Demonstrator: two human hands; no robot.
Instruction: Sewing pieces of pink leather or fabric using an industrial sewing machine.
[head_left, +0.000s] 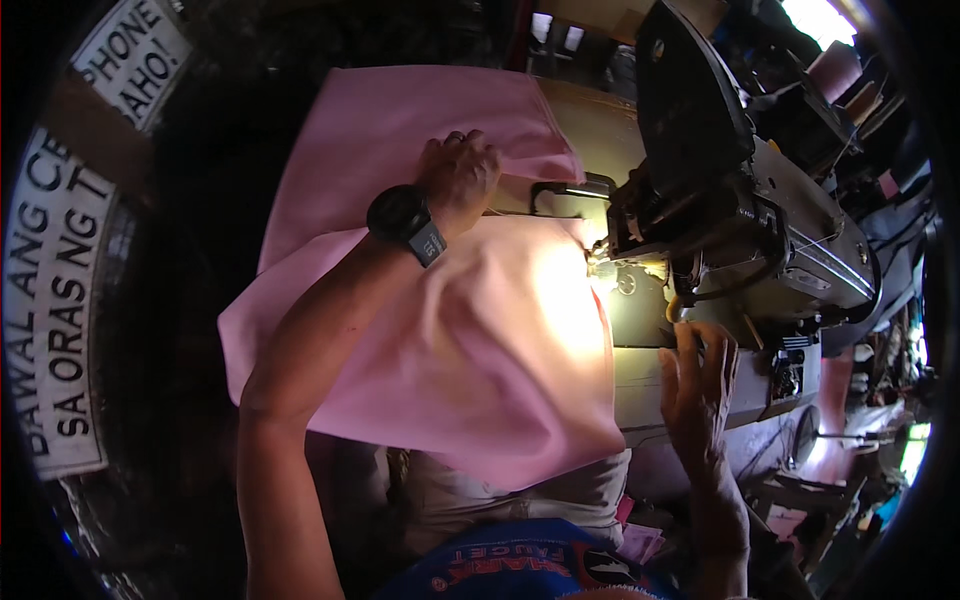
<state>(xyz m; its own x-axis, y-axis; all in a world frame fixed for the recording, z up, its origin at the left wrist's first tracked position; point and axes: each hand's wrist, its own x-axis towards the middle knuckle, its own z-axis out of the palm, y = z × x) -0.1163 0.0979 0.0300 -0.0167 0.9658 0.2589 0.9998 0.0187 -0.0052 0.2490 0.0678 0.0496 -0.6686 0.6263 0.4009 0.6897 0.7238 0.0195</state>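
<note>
Pink fabric spreads over the sewing machine's bed and hangs across my lap. Its right edge lies by the needle area, under a bright lamp glow. Farther back, another stretch of the pink cloth covers the table. My left hand, with a black watch on its wrist, has its fingers curled closed on the far cloth; the fingertips are hidden. To the right, my right hand is raised in front of the sewing machine, fingers bent and apart, with nothing visible in them.
The machine's dark head and arm stand over the bed at right. Near its front edge is the bare metal bed. White signs with black lettering stand at the far left. A fan and clutter fill the right side.
</note>
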